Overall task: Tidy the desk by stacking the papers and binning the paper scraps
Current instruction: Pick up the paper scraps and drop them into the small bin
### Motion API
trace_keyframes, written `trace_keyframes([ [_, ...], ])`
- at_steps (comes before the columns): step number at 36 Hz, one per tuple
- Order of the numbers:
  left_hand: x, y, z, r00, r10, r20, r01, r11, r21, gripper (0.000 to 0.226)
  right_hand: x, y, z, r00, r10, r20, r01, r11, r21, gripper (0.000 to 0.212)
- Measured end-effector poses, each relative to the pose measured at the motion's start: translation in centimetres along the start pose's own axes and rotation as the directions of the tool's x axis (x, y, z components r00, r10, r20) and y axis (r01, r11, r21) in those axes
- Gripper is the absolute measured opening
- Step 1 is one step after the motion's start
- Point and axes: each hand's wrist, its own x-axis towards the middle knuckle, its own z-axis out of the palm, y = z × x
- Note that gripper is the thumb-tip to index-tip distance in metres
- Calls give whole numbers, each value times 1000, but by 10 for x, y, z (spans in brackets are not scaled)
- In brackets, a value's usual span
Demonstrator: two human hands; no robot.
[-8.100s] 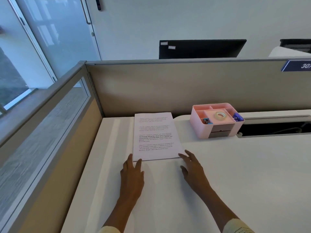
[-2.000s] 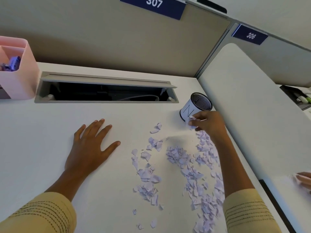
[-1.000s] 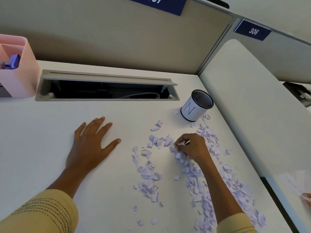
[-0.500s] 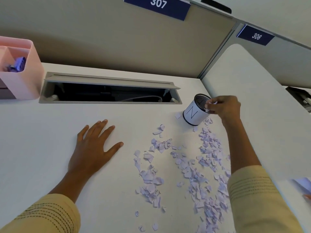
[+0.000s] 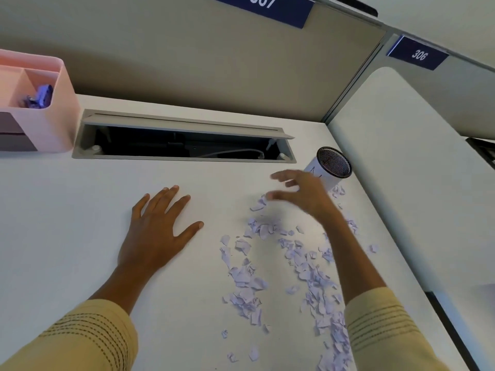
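The left hand (image 5: 156,231) is lying flat on the white desk (image 5: 53,223), fingers spread. The right hand (image 5: 302,194), blurred and empty with fingers splayed, is hovering over torn lilac-white paper scraps (image 5: 302,266), partly hiding the small white cylindrical mesh-lined bin (image 5: 333,167). A grey cable hatch (image 5: 184,139) is gaping behind; a pink plastic organiser (image 5: 53,113) is holding purple clips (image 5: 38,96).

Torn pale paper scraps (image 5: 281,269) strewn beside upright mesh bin (image 5: 332,167).
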Motion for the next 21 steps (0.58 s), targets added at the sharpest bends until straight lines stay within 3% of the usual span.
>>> trace_keyframes([
  [2, 0, 0, 0, 1000, 2, -3, -2, 1000, -1, 71, -5, 1, 20, 989, -11, 149, 15, 999, -30, 69],
  [5, 0, 1, -1, 1000, 4, -8, -4, 1000, 0, 72, -9, 6, 43, 973, -53, 224, 98, 976, -194, 72],
  [14, 0, 1, -1, 1000, 2, -1, -2, 1000, -6, 74, -30, 12, 55, 981, -109, 162, 129, 985, -119, 21],
  [21, 0, 0, 0, 1000, 8, 2, -8, 1000, 1, 75, -36, 22, 39, 989, -36, 145, 46, 997, -68, 15],
])
